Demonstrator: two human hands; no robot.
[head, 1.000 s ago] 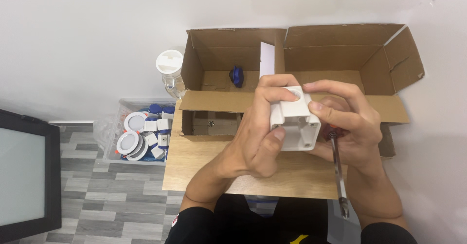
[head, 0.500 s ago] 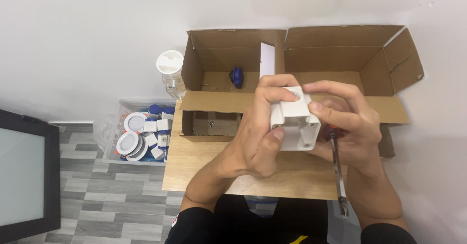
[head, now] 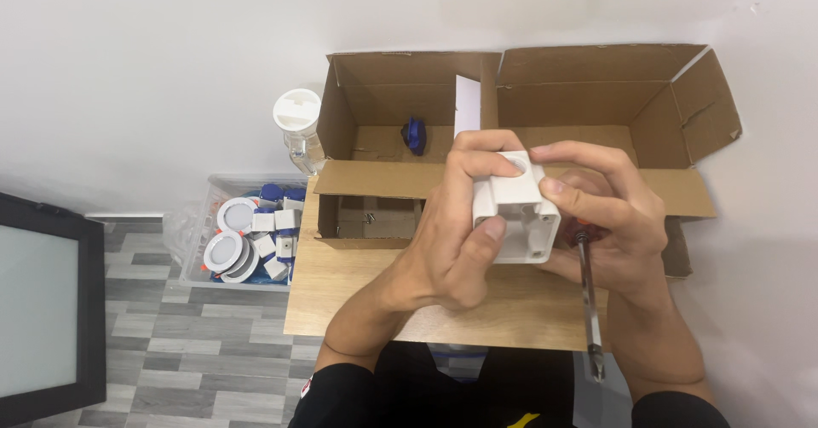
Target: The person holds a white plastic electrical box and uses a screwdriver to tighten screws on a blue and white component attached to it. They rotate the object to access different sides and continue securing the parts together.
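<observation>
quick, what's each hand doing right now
Left hand: closed around the white plastic box.
Right hand: fingers on the same box, also gripping a screwdriver that points down.

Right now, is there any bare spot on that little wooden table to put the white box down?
Yes: the wooden table is bare along its left front, between the cardboard box and the near edge, left of the left hand. Both hands, the white box and the screwdriver in the right hand crowd the middle and right; cartons fill the back.
</observation>
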